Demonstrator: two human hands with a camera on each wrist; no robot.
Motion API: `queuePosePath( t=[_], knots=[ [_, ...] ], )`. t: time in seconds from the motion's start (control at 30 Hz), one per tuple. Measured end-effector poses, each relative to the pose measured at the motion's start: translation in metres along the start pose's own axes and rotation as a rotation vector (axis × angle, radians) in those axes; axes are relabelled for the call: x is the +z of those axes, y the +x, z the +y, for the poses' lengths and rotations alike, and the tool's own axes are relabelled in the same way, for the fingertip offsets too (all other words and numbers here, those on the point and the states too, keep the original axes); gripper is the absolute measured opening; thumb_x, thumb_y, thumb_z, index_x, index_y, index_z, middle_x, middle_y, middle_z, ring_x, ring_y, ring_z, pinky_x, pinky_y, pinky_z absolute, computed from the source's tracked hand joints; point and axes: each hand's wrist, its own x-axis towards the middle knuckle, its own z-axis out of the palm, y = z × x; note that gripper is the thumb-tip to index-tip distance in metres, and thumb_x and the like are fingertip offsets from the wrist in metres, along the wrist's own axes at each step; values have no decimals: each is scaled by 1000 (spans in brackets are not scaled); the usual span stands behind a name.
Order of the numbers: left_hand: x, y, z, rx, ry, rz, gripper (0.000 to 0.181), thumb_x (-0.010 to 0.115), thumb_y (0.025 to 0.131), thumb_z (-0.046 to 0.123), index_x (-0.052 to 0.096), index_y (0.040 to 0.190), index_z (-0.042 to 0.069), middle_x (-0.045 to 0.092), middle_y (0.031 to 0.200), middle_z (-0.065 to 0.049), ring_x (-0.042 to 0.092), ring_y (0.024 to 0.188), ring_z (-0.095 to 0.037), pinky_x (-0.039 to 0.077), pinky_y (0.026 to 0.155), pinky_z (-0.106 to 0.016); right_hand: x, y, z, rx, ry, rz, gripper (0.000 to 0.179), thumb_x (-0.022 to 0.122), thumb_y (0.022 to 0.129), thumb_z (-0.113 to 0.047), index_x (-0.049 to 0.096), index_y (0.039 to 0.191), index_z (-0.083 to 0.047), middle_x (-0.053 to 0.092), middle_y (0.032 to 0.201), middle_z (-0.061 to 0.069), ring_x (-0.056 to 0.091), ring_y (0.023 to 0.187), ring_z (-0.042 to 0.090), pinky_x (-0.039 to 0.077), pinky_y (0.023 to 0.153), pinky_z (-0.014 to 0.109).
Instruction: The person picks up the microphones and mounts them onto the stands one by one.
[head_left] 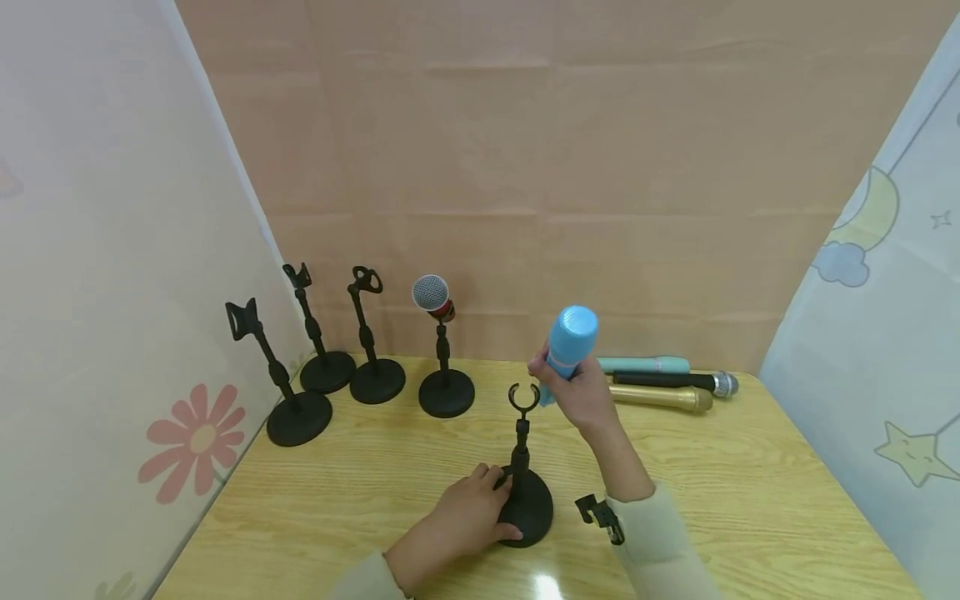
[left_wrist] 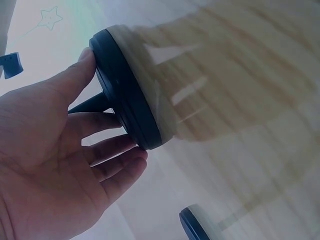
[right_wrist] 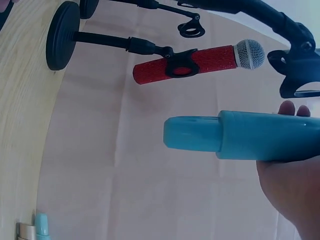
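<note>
My right hand [head_left: 583, 395] grips a light blue microphone [head_left: 573, 333], its head tilted up and toward me. In the right wrist view the blue microphone's [right_wrist: 270, 135] tail end points left, close to a stand's clip [right_wrist: 300, 75] but apart from it. My left hand [head_left: 472, 510] holds the round base of a black microphone stand [head_left: 529, 508], thumb on the near edge and fingers on the far side. Atop that stand, the C-shaped clip [head_left: 524, 398] holds nothing. In the left wrist view, thumb and fingers span the base [left_wrist: 127, 90].
Behind stands a black stand [head_left: 446, 393] bearing a red microphone [head_left: 432, 295] with a silver head. Bare stands [head_left: 300, 419] line the left. Teal [head_left: 648, 364], black [head_left: 667, 380] and gold microphones [head_left: 663, 397] lie at the back right, near the brown backdrop [head_left: 487, 167].
</note>
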Motion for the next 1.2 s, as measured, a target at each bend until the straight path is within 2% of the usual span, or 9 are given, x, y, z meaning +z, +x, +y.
queuePosePath(
  t=[0.3, 0.57, 0.73, 0.9, 0.97, 1.03, 1.13, 1.2],
  knots=[
    [2, 0, 3, 2, -8, 27, 76, 62, 88, 67, 61, 142, 13, 58, 131, -1, 52, 111, -13, 55, 81, -21, 3, 0, -7, -26, -19, -8, 19, 73, 94, -8, 58, 102, 1, 64, 89, -5, 62, 83, 15, 52, 78, 31],
    [5, 4, 7, -8, -10, 18, 76, 60, 89, 67, 59, 144, 13, 57, 135, -2, 52, 114, -14, 55, 86, -24, 9, 1, -15, -34, -77, -28, 23, 76, 93, -24, 63, 96, -6, 66, 88, -1, 63, 83, 15, 52, 77, 34],
    [3, 5, 10, -20, 2, -6, 77, 59, 89, 68, 58, 144, 14, 56, 138, -1, 52, 117, -14, 54, 88, -23, 10, 3, -16, -35, -107, -66, 23, 73, 95, -28, 61, 98, -9, 64, 90, 5, 61, 83, 17, 52, 79, 39],
    [3, 7, 13, -22, 29, -6, 78, 58, 89, 70, 58, 144, 15, 56, 140, -1, 52, 118, -15, 55, 88, -24, 12, 4, -20, -62, -101, -136, 21, 67, 99, -26, 58, 101, -8, 60, 90, 5, 56, 81, 19, 50, 75, 37],
    [4, 9, 14, -21, 47, -4, 79, 57, 89, 71, 58, 144, 15, 56, 140, -1, 53, 119, -15, 55, 87, -24, 12, 3, -21, -78, -108, -153, 24, 67, 100, -23, 54, 108, -5, 60, 90, 6, 56, 81, 19, 50, 75, 36],
    [6, 10, 14, -20, 72, -3, 79, 55, 89, 72, 59, 144, 16, 56, 140, -1, 53, 119, -15, 55, 87, -23, 12, 1, -22, -87, -122, -159, 35, 67, 100, -21, 47, 120, -1, 60, 93, 8, 57, 84, 18, 49, 78, 37],
    [8, 12, 15, -25, 100, -14, 80, 53, 89, 74, 59, 144, 17, 56, 140, -1, 53, 121, -16, 56, 87, -23, 13, -5, -22, -88, -141, -136, 53, 70, 98, -24, 37, 131, 1, 62, 99, 14, 60, 91, 13, 50, 83, 39],
    [9, 12, 15, -31, 106, -27, 80, 53, 89, 74, 58, 145, 18, 55, 141, -1, 52, 121, -16, 56, 87, -24, 14, -8, -20, -104, -115, -115, 59, 72, 97, -26, 36, 133, 3, 62, 102, 19, 61, 94, 12, 51, 85, 37]
  ],
)
